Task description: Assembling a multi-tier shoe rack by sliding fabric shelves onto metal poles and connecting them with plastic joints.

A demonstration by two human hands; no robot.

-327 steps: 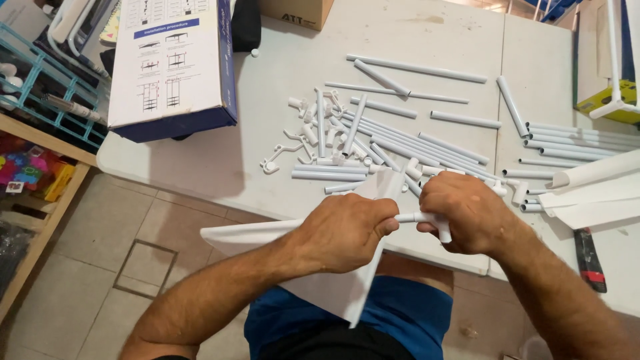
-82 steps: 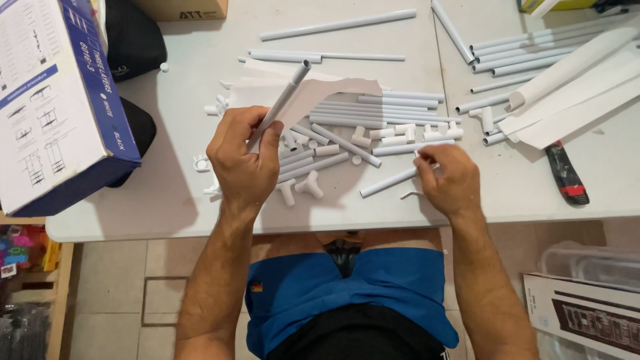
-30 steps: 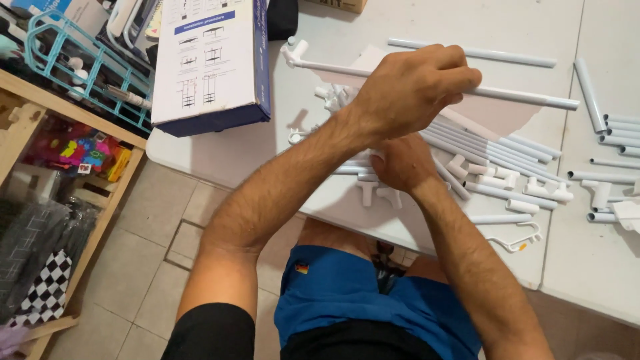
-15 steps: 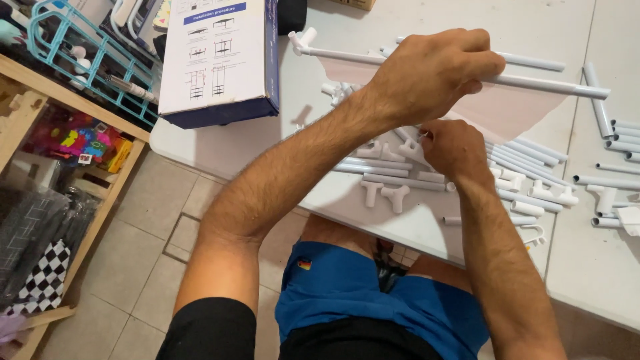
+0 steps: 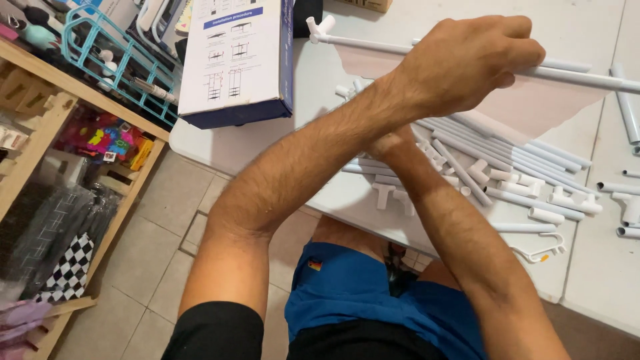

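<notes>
- A long white tube (image 5: 373, 45), tipped at its left end by a white connector (image 5: 320, 27), is clenched in the left hand (image 5: 467, 60) above the far part of the white table (image 5: 267, 143).
- The right hand (image 5: 390, 143) lies beneath the left forearm at the loose tubes (image 5: 507, 160); its fingers are hidden, so their state cannot be told.
- The long tube is best kept level, gripped near its middle, so the connector is not knocked.

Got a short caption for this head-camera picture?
Left hand grips a long white tube above scattered white tubes; right hand mostly hidden beneath.
</notes>
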